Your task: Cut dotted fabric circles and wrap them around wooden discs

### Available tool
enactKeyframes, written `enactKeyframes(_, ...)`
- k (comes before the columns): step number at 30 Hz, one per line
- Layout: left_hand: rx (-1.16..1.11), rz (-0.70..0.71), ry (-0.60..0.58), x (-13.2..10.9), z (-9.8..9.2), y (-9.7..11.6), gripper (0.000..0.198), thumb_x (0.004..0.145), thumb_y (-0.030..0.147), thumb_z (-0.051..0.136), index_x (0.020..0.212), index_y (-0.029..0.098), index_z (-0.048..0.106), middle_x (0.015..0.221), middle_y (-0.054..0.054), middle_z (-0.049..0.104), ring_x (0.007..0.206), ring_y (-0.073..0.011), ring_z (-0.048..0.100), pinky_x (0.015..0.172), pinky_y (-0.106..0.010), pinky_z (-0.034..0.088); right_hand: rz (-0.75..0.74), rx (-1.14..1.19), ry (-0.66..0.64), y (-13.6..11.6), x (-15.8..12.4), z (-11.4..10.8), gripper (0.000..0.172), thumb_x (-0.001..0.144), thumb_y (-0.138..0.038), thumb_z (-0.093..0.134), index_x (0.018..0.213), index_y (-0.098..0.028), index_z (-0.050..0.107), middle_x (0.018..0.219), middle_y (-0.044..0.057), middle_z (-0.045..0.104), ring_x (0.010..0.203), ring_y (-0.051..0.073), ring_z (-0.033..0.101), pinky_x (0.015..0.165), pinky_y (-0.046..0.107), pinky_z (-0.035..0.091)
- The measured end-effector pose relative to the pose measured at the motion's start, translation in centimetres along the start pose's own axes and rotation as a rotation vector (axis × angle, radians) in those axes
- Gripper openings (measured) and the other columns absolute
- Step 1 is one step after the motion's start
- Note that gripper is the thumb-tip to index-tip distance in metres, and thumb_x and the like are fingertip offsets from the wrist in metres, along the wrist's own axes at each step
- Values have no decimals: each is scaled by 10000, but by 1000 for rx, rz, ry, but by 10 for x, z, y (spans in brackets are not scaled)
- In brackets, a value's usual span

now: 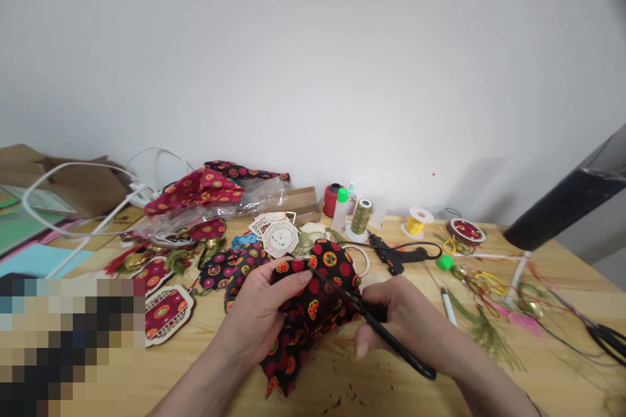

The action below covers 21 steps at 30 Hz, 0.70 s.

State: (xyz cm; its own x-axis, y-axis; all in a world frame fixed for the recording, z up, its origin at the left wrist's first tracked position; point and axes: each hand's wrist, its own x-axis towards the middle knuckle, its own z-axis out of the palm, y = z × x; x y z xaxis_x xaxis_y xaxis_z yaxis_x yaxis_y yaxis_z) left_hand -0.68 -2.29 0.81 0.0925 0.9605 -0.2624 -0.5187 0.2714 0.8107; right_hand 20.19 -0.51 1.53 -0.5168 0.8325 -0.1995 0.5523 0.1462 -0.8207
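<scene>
Lower left corner pixelated; nothing readable there. Scissors' [372,322] blade tips run into the cloth [313,303] folds, so the cut line is hard to make out. Left hand [264,313] pinches the cloth, black with red and orange dots, thumb on top, held near the table's [161,371] front centre. Right hand [405,322] is closed around the black scissors handles; the handle end juts out past the palm.

Clutter crowds the far side: wooden tags [278,234], thread spools [362,215], glue gun [396,257]. Bare wood lies in front of and beneath both hands. Black bar [572,199] cut off at right edge.
</scene>
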Motion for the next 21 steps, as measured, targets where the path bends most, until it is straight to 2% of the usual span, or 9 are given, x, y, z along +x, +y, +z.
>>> enactKeyframes(5,-17,15,0,0,0,1,117,679,197,764,763,130,720,742,-87,752,663,-216,697,660,-313,545,-10,25,1,5,1,2,467,630,-563,752,530,-146,568,534,-55,342,544,89,278,420,212,191)
enactKeyframes(21,-2,13,8,-2,2,1,119,632,177,791,729,149,727,725,-62,752,640,-201,697,668,-308,552,-23,-74,-37,-9,-9,-6,476,634,-554,743,565,-172,467,556,-56,312,546,87,258,417,200,180)
